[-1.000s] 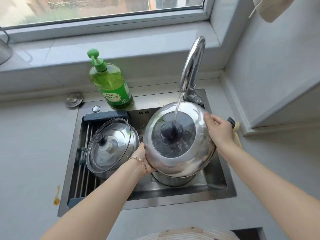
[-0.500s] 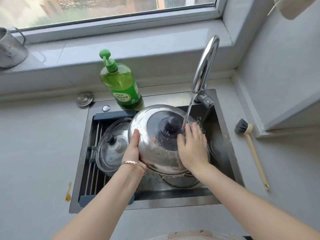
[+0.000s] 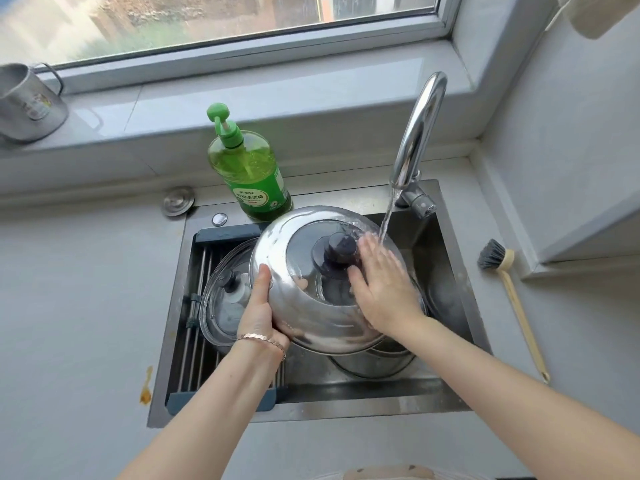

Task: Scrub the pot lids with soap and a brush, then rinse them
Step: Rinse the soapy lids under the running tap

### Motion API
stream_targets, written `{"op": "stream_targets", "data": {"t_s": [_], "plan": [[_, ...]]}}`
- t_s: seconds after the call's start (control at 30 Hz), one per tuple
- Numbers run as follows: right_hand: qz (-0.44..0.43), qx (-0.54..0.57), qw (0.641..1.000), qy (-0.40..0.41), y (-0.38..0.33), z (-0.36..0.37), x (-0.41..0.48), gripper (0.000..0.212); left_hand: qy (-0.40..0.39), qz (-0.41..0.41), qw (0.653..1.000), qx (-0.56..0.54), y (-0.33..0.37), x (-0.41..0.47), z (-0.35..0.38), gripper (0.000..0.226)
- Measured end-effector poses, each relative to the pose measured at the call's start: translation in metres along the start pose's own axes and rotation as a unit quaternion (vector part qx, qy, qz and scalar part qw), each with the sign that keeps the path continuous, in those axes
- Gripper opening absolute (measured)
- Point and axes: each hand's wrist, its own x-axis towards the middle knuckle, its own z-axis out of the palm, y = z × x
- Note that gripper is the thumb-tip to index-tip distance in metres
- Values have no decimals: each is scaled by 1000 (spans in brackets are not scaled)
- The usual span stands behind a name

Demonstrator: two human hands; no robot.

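Left hand (image 3: 258,306) clamps left rim of steel lid (image 3: 304,306), thumb on top, fingers hidden beneath. Right hand (image 3: 381,289) flat on lid right of knob (image 3: 341,245), fingers straight, under tap water (image 3: 389,213).

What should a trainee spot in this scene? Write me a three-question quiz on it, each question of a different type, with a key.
1. True or false: the brush lies on the counter to the right of the sink, and no hand holds it.
2. What does the left hand do to the steel lid? A: grips its rim. B: lies flat on its top. C: does not touch it.
3. Fill in: water from the faucet falls on the fingers of the ____ hand.

Key: 1 true; 2 A; 3 right hand.
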Motion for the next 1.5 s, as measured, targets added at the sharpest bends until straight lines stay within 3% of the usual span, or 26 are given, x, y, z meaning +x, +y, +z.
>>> {"op": "stream_targets", "data": {"t_s": [0.2, 0.27, 0.33, 0.43, 0.5, 0.6, 0.7, 0.8, 0.87, 1.0, 1.1, 1.17, 1.27, 1.33, 1.4, 1.47, 1.5], "plan": [[147, 194, 969, -35, 32, -36, 57, 43, -69, 11, 992, 102, 10, -10, -4, 31], [124, 203, 969, -62, 20, -48, 68, 44, -97, 23, 980, 172, 12, -13, -1, 45], [98, 146, 982, -62, -2, -53, 72, 43, -68, 59, 964, 251, 9, -8, 11, 66], [44, 60, 997, 0, -24, -41, 68, 36, -24, 73, 942, 326, 2, 1, 36, 90], [-11, 62, 997, 46, -34, -31, 53, 49, 0, 73, 946, 315, -2, 11, 52, 88], [-80, 57, 991, 87, -47, -17, 10, 59, -34, 53, 963, 261, -5, 29, 73, 59], [-154, -44, 977, 143, -28, 2, -26, 53, -14, 37, 972, 230, -2, 32, 89, 52], [-185, 9, 971, 150, 0, -2, -20, 46, -46, 25, 977, 208, -2, 29, 104, 54], [-152, 120, 972, 135, 2, -23, -3, 40, -55, 27, 979, 193, 0, 25, 112, 49], [-8, 293, 956, -2, 0, -58, 43, 39, -63, 6, 983, 174, 6, 19, 117, 36], [101, 301, 944, -96, -5, -71, 68, 33, -59, -13, 985, 165, 10, 14, 122, 35], [116, 278, 947, -109, -7, -71, 60, 41, -43, -27, 986, 159, 12, 13, 126, 36], [-15, 273, 961, -44, -3, -60, 15, 48, 1, -21, 986, 167, 13, 17, 131, 41], [-27, 282, 959, -26, 11, -58, -9, 49, 36, -16, 981, 192, 12, 25, 133, 50], [68, 323, 943, 47, 35, -60, -22, 32, 64, -15, 977, 203, 13, 25, 137, 43], [215, 364, 896, 134, 66, -57, -24, 26, 68, -27, 978, 194, 12, 26, 144, 37], [275, 374, 875, 140, 78, -55, -24, 27, 69, -34, 977, 201, 12, 25, 148, 36]]}}
